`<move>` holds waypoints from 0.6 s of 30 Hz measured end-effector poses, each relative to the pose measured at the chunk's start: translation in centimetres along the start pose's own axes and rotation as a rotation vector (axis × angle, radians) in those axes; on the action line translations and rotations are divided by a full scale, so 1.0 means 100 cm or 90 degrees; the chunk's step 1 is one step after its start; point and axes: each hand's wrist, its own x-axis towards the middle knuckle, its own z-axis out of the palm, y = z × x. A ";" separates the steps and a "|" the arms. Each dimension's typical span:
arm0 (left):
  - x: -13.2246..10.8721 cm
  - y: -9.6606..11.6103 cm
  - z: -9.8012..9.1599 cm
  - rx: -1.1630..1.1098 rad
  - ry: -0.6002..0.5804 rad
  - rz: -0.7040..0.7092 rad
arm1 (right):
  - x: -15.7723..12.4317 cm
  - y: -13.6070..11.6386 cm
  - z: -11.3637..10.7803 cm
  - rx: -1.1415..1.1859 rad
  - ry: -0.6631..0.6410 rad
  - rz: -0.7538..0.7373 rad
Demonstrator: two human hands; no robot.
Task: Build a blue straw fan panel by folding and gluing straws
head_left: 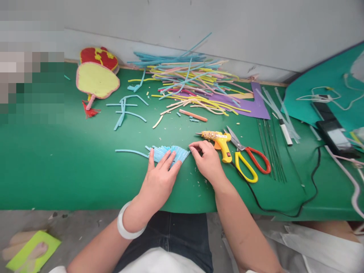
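Note:
A light-blue fan-shaped piece made of pipe cleaners [182, 152] lies on the green table. My left hand [162, 174] rests flat over it, fingers spread, pressing it down. At the fan's upper right corner, the thumb and forefinger of my right hand [209, 161] pinch the edge strand; the exact contact is small. One loose blue pipe cleaner [131, 151] sticks out to the left of the fan. Just beyond my right hand lie a yellow hot glue gun [223, 142] and scissors [244, 149] with one yellow and one red handle.
Behind is a heap of coloured pipe cleaners [184, 76], partly over purple sheet [261, 102]. A yellow fan-shaped craft [98, 80] with a red tassel lies back left. On the right are dark thin wires [271, 151], clear glue sticks [281, 110], a marker [285, 132] and a black cord [313, 189].

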 end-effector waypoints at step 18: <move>0.001 0.001 -0.004 0.012 -0.037 0.008 | -0.001 0.000 -0.002 0.019 -0.021 0.002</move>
